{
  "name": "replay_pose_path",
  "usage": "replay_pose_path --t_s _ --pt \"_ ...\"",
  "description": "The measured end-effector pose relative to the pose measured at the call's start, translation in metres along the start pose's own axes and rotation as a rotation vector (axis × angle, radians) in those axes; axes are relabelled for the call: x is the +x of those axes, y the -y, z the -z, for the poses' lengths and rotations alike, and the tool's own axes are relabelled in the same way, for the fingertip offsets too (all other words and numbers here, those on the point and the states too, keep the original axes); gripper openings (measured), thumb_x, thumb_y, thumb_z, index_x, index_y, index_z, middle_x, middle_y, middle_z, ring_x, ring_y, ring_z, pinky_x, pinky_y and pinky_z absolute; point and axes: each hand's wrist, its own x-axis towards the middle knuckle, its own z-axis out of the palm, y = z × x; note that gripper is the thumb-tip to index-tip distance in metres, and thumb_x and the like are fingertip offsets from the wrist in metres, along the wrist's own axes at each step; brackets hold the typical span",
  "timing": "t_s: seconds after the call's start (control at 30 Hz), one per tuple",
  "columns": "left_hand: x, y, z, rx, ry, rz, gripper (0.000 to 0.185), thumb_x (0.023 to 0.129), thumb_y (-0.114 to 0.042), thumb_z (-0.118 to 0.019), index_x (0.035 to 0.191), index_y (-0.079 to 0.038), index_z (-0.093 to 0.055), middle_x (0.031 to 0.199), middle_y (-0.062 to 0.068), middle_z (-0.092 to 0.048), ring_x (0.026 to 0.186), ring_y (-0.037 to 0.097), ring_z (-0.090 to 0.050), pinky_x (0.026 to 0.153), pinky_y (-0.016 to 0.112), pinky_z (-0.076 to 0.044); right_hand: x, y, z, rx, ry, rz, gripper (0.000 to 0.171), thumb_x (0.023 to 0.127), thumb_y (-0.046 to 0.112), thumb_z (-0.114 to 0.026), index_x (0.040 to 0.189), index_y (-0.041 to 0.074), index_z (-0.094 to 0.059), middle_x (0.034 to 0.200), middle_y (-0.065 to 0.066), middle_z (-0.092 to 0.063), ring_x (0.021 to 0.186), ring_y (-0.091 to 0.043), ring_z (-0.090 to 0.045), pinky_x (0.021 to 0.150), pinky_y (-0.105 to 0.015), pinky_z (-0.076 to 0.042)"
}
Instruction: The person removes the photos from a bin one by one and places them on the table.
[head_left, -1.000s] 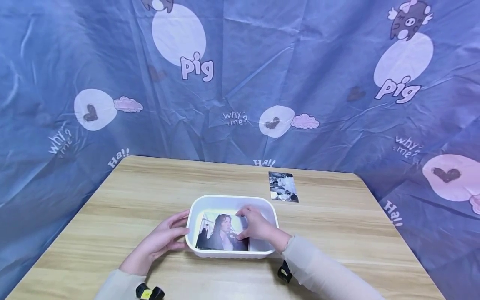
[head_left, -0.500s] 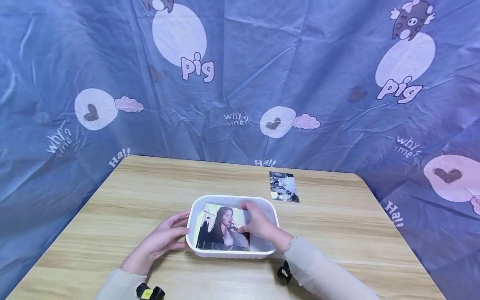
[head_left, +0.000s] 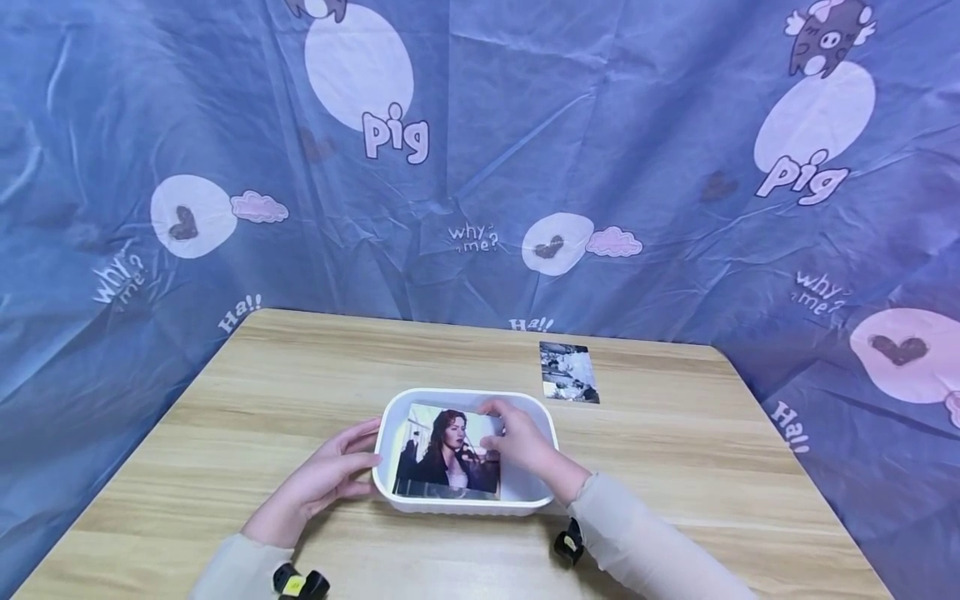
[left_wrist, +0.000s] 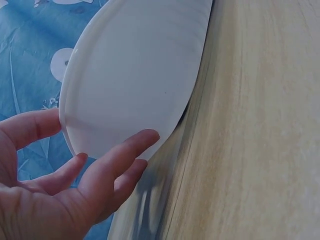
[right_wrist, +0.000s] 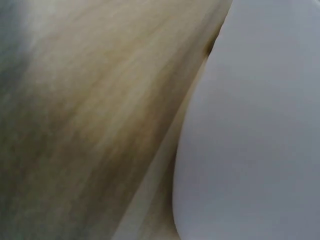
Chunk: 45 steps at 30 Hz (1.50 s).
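Observation:
A white rounded basin [head_left: 467, 507] stands on the table, with a photo print [head_left: 442, 458] of a dark-haired person inside it. Another print edge shows beneath this photo along its lower side. My right hand [head_left: 525, 442] reaches into the basin and pinches the photo near its right end, thumb on its face; the other fingertips are partly hidden. My left hand [head_left: 333, 471] rests its fingertips against the basin's left end. In the left wrist view the fingers of this hand [left_wrist: 65, 200] are spread, touching the basin's wall [left_wrist: 135, 75]. The right wrist view shows only the basin's outer wall [right_wrist: 255, 140] and table.
A black-and-white photo [head_left: 570, 372] lies flat on the wooden table [head_left: 315, 358], behind the basin to the right. A blue printed curtain [head_left: 480, 167] hangs around the table's far and side edges. Black wrist straps [head_left: 298, 582] sit at both sleeves.
In the basin, my right hand has raised the photo's far edge and shifted it slightly away from me, exposing a print edge below. My left hand stays at the basin's end.

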Motion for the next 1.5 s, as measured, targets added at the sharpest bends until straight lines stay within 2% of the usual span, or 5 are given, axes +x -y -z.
replay_pose_path --t_s 0.17,0.7,0.9,1.17,1.5 --pt "-0.001 0.001 0.001 0.007 -0.003 -0.005 0.078 0.089 -0.006 -0.057 0.152 0.004 -0.012 0.155 0.034 -0.013 0.117 0.031 -0.058 0.086 0.042 -0.060 0.001 0.002 0.002 0.009 -0.011 -0.006 0.035 0.077 -0.004 -0.072 0.109 0.006 -0.063 0.103 -0.012 -0.067 0.079 -0.016 -0.056 0.073 -0.031 -0.052" --pt "0.001 -0.001 -0.002 0.008 0.019 -0.002 0.078 0.090 -0.006 -0.056 0.152 0.004 -0.010 0.155 0.034 -0.011 0.119 0.034 -0.057 0.088 0.043 -0.059 0.001 0.000 0.006 0.086 -0.051 -0.093 0.028 0.081 -0.006 -0.064 0.107 0.005 -0.066 0.106 -0.014 -0.068 0.102 -0.032 -0.061 0.095 -0.051 -0.051" --pt "-0.002 0.002 -0.002 0.004 0.024 -0.002 0.078 0.090 -0.006 -0.057 0.152 0.004 -0.009 0.155 0.034 -0.009 0.122 0.038 -0.054 0.088 0.044 -0.059 -0.001 0.002 0.006 0.117 -0.044 -0.132 0.030 0.080 -0.004 -0.066 0.107 0.007 -0.067 0.106 -0.013 -0.067 0.098 -0.029 -0.062 0.090 -0.047 -0.053" --pt "-0.002 0.003 -0.002 -0.004 0.020 -0.009 0.077 0.091 -0.005 -0.055 0.151 0.005 -0.009 0.155 0.035 -0.009 0.123 0.039 -0.053 0.088 0.045 -0.058 0.001 0.001 0.014 0.261 -0.076 -0.152 0.028 0.081 -0.005 -0.065 0.108 0.003 -0.066 0.101 -0.013 -0.069 0.087 -0.021 -0.062 0.076 -0.029 -0.055" --pt "-0.002 0.003 -0.005 0.002 0.004 -0.008 0.077 0.090 -0.007 -0.056 0.152 0.004 -0.011 0.155 0.035 -0.010 0.124 0.039 -0.052 0.089 0.045 -0.058 0.008 -0.009 0.049 0.382 -0.176 -0.232 0.033 0.085 -0.001 -0.063 0.117 -0.001 -0.061 0.106 -0.017 -0.065 0.083 -0.014 -0.059 0.074 -0.021 -0.052"
